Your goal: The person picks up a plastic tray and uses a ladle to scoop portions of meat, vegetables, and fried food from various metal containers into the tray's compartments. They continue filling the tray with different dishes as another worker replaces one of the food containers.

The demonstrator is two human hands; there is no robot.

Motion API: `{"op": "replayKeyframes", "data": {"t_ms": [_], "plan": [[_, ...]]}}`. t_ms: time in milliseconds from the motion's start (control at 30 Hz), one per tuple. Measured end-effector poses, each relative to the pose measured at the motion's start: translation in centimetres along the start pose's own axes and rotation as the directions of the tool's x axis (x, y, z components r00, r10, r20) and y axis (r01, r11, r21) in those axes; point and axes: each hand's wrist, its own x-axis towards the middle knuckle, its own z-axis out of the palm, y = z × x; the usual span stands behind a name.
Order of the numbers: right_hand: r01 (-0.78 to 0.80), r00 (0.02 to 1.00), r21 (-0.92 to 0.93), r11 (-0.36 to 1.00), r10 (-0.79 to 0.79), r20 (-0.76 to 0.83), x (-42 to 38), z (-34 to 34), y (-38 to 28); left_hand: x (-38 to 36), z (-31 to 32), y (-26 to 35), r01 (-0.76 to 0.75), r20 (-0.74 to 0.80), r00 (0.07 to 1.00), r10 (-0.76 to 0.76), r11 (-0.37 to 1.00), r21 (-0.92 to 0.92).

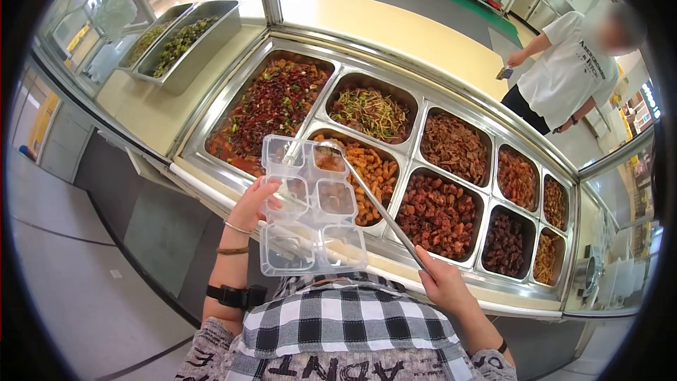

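A clear plastic tray point(289, 248) with six rounded compartments, set in two columns of three, is held along its left side by the left hand point(252, 203), overlapping the table's point(202, 178) near edge left of the middle. Brownish colour shows in its far right compartment; whether that is food inside or seen through the plastic is unclear. A long-handled metal spoon point(384, 215), gripped by the right hand point(446, 281) at the table's near edge, slants away leftward, its bowl at that far right compartment.
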Motion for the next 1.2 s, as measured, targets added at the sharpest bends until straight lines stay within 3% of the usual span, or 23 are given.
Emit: {"op": "replayKeyframes", "data": {"t_ms": [33, 100, 200, 333, 467, 533, 667, 700, 733, 767, 800, 867, 933, 1000, 1200], "plan": [[0.000, 1.000, -0.001, 1.000, 0.000, 0.003, 0.0, 0.0, -0.1, 0.1, -0.2, -0.3, 0.001, -0.002, 1.000, -0.001, 1.000, -0.002], [0.042, 0.996, 0.177, 0.983, -0.027, -0.084, 0.1, 0.1, -0.1, 0.0, -0.4, -0.7, -0.047, 0.009, 0.999, 0.048, 0.998, -0.051], [0.028, 0.988, 0.197, 0.980, 0.003, -0.157, 0.8, 0.5, 1.2, -1.1, -0.9, -0.6, -0.072, -0.002, 0.997, 0.073, 0.991, -0.110], [-0.109, 0.992, 0.062, 0.992, 0.113, -0.058, 1.9, 1.0, 3.9, -2.2, -2.8, -1.6, -0.108, -0.047, 0.994, 0.102, 0.980, -0.167], [-0.128, 0.992, -0.026, 0.991, 0.128, -0.010, 4.5, 4.3, 7.1, -3.4, -4.1, -2.4, -0.118, -0.086, 0.991, 0.100, 0.965, -0.233], [0.074, 0.993, 0.181, 0.981, -0.055, -0.109, 6.0, 7.0, 8.9, -3.7, -4.0, -2.6, -0.105, -0.093, 0.992, 0.085, 0.964, -0.244], [0.116, 0.991, 0.232, 0.966, -0.096, -0.093, 6.2, 7.0, 9.1, -3.6, -4.4, -3.4, -0.086, -0.060, 0.996, 0.071, 0.949, -0.304], [-0.243, 0.969, 0.447, 0.861, 0.190, 0.161, 5.8, 4.7, 7.7, -3.5, -4.5, -3.6, -0.085, -0.053, 0.996, 0.071, 0.936, -0.341], [-0.587, 0.806, 0.529, 0.613, 0.381, 0.454, 5.3, 2.7, 6.6, -3.7, -4.4, -3.4, -0.085, -0.056, 0.996, 0.070, 0.936, -0.342], [-0.616, 0.787, 0.661, 0.428, 0.313, 0.532, 4.8, 1.5, 6.2, -3.9, -4.0, -3.1, -0.076, -0.075, 0.996, 0.055, 0.943, -0.324], [-0.619, 0.785, 0.659, 0.427, 0.314, 0.534, 4.6, 1.0, 6.5, -3.9, -3.8, -3.0, -0.066, -0.093, 0.995, 0.039, 0.949, -0.307], [-0.660, 0.737, 0.740, 0.126, 0.300, 0.606, 4.2, 0.1, 7.1, -3.3, -3.5, -3.3, -0.072, -0.093, 0.995, 0.047, 0.957, -0.282], [-0.649, 0.736, 0.755, 0.090, 0.325, 0.594, 4.2, -0.2, 6.1, -2.8, -3.1, -3.4, -0.083, -0.098, 0.993, 0.059, 0.962, -0.259], [-0.570, 0.801, 0.805, 0.167, 0.330, 0.499, 4.1, 0.0, 5.5, -2.4, -2.5, -3.3, -0.060, -0.078, 0.996, 0.042, 0.968, -0.245], [-0.485, 0.848, 0.858, 0.171, 0.332, 0.413, 4.0, -1.4, 3.5, -0.6, -1.3, -3.2, -0.071, -0.034, 0.997, 0.065, 0.971, -0.227]]}}
